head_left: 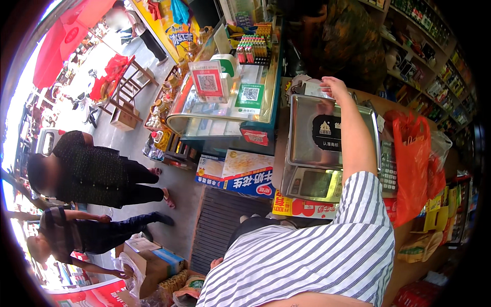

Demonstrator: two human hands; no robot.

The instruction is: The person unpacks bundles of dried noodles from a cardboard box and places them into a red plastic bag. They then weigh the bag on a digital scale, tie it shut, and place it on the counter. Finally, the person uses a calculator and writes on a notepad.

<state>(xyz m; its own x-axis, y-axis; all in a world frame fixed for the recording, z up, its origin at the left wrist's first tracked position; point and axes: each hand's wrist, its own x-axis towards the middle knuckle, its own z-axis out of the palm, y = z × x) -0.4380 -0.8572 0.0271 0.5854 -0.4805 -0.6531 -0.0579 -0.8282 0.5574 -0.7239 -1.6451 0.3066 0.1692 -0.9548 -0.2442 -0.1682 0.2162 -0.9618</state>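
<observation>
My right arm, in a striped sleeve, stretches forward across a weighing scale. My right hand [335,88] is over the scale's far edge, with its fingers extended and apart. Small pale and clear items lie beneath the fingers, too unclear to name; I see no firm grip on them. Below the forearm is the scale's shiny metal tray [307,123], bearing a black label. Its display panel [313,183] faces me. Only a sliver of my left hand [217,262] shows, low beside my striped shirt; its fingers are mostly hidden.
Right of the scale lie a calculator [388,169] and a red plastic bag [412,163]. A glass counter [220,120] holds code signs and a lighter rack [253,49]. Two people stand at left, one reaching to a cardboard box [156,271]. Shelves of goods line the right.
</observation>
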